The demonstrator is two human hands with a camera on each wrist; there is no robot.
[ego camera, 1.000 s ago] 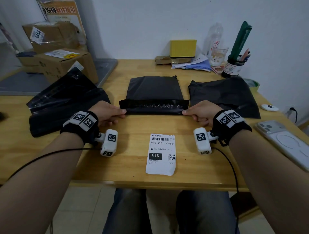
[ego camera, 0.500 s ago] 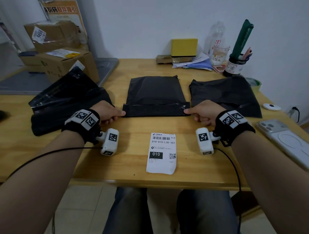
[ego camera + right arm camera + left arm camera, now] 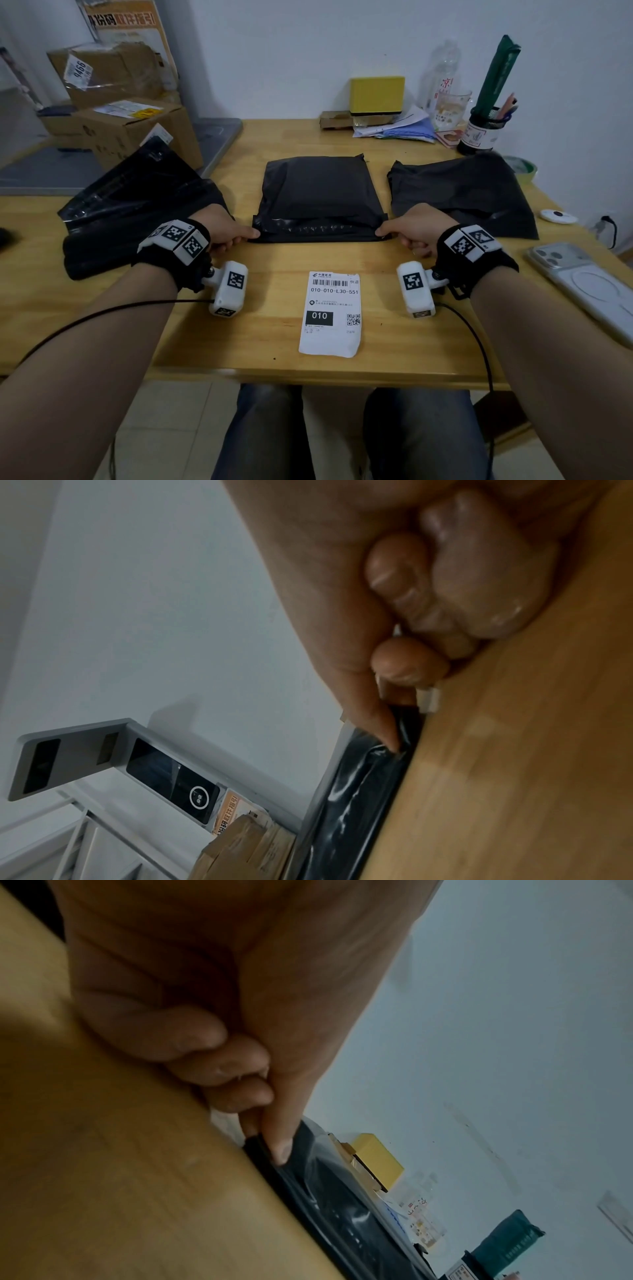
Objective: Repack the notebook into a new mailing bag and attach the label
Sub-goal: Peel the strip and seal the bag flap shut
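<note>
**Both hands pinching flap corners of the black mailing bag, centre frame**

Mailing bag: matte black poly, rectangular, bulging with something flat inside, contents not visible. Lies flat on the wooden table, centre of the head frame. Near edge is a glossy, wrinkled flap folded along the bag's width, showing a shiny strip.

Left hand: thumb and index pinch the flap's left corner, other fingers curled under against the table. Left wrist view confirms the thumb tip on black film.

Right hand: same grip on the flap's right corner, thumb on top, remaining fingers curled in. Right wrist view shows the film creased under the thumb.

Shipping label: white, barcode, "010-010-L30-551", black "010" block, QR code. Lies flat below the bag in the frame, between the wrists, apart from the bag, near the table's front edge.

Surface and room:
- More black bags: a glossy stack at mid-left, a crumpled one at mid-right.
- Phone face down, right edge of frame; small white round device above it.
- Top centre, against the white wall: yellow box, loose papers, clear bottle, glass cup, pen holder with a green item standing in it.
- Upper left: stacked cardboard boxes, grey platform beside the table.
- Tiled floor and the person's knees at bottom.
</note>
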